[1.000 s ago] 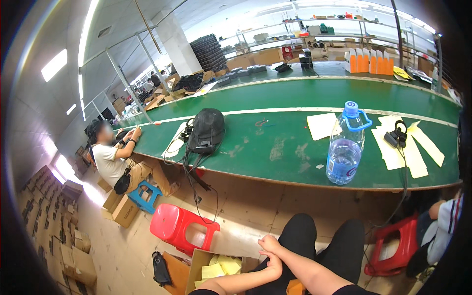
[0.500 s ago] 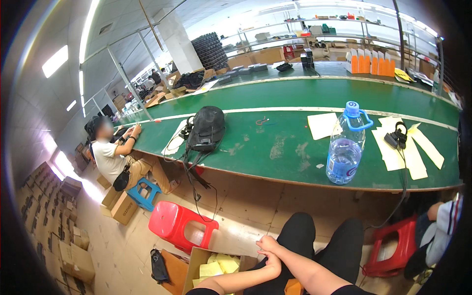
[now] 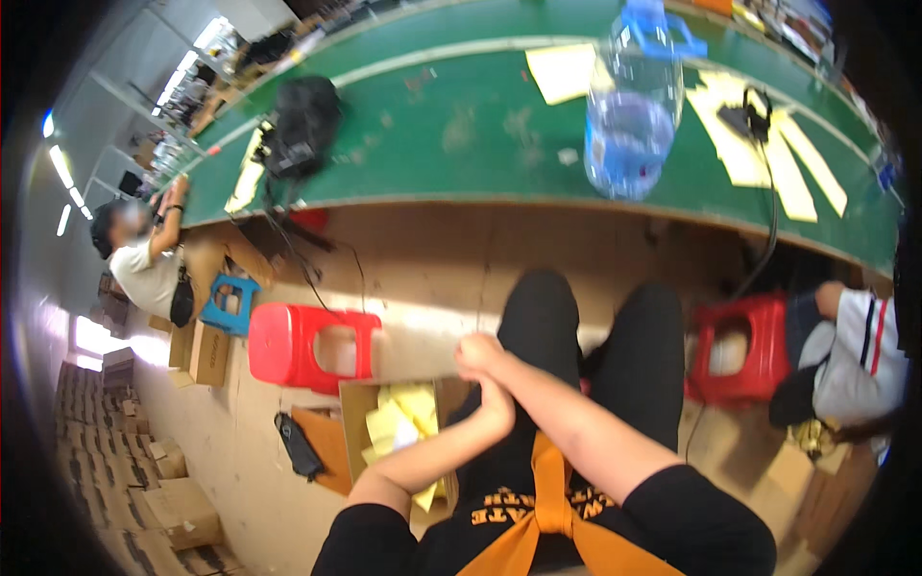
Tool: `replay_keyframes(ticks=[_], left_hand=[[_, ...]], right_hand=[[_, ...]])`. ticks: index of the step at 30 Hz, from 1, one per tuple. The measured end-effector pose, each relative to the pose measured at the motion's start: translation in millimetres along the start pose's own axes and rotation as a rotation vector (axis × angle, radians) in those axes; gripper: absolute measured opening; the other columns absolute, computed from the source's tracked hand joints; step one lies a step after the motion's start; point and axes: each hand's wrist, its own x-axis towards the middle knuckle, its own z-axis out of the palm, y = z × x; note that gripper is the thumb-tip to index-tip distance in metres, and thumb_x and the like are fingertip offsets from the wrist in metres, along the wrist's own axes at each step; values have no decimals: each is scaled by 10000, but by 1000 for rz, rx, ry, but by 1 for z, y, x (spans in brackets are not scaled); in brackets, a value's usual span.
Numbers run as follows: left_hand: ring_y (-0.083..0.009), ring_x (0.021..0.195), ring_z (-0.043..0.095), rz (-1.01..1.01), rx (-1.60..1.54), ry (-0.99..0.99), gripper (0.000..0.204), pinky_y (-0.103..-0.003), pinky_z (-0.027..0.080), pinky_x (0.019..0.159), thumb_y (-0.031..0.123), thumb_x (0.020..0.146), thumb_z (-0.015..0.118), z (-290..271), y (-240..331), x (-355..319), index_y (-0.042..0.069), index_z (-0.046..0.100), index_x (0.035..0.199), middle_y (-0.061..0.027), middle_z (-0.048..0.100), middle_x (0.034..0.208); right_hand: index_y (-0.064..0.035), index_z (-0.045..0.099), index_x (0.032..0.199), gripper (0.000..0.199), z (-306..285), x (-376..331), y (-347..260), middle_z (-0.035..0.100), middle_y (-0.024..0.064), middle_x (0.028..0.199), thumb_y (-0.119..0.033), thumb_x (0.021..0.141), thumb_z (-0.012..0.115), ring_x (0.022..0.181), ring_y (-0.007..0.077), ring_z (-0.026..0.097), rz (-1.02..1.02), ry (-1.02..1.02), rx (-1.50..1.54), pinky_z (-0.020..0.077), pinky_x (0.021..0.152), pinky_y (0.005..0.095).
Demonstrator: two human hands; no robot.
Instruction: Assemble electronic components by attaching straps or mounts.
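Note:
My right hand (image 3: 477,353) and my left hand (image 3: 493,388) meet in front of my left thigh, touching each other with fingers drawn in. Blur and overlap hide whether anything is between them. Below them, beside my left forearm, stands an open cardboard box (image 3: 357,403) with crumpled yellow paper (image 3: 396,424) inside. An orange band (image 3: 551,480) is tied over my black shirt. Beyond my knees, on the green table (image 3: 413,144), stands a large clear bottle (image 3: 629,139) with a blue cap and handle, partly full of liquid. Neither hand touches it.
A black backpack (image 3: 305,125) and yellow sheets (image 3: 560,72) lie on the table; a black corded device (image 3: 747,117) rests on more sheets. Red stools (image 3: 279,346) flank me. A person (image 3: 149,264) sits at the left, another in a striped sleeve (image 3: 869,336) at the right. Cords hang down.
The view has tilted downward, so the table, bottle and stools sit higher in the picture and more of my shirt and the orange band shows. My hands stay together.

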Motion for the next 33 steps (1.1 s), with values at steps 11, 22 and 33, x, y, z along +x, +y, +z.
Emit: replay_keyframes(ticks=[11, 22, 33], left_hand=[[-216, 701, 573, 118, -239, -49, 263, -378, 418, 625, 251, 743, 446, -11, -18, 0, 78, 580, 889, -77, 586, 837], [-315, 1038, 363, 346, -202, -28, 398, -519, 369, 633, 267, 790, 346, 31, 9, -8, 134, 414, 1159, -90, 346, 1194], [-329, 1066, 340, 316, -15, -105, 470, -495, 388, 656, 285, 769, 383, 14, -1, 3, 111, 341, 1204, -120, 313, 1217]], right_hand=[[-14, 596, 691, 247, -12, 2, 16, 561, 207, 711, -245, 668, 511, 672, 321, 562, 103, -4, 358, 446, 649, 391], [-22, 588, 648, 185, 9, 0, 16, 565, 175, 674, -189, 640, 509, 637, 305, 566, 57, 159, 202, 454, 591, 396], [-2, 586, 684, 230, -7, 3, 7, 572, 179, 681, -216, 700, 506, 647, 306, 564, 71, 206, 270, 454, 610, 385]])
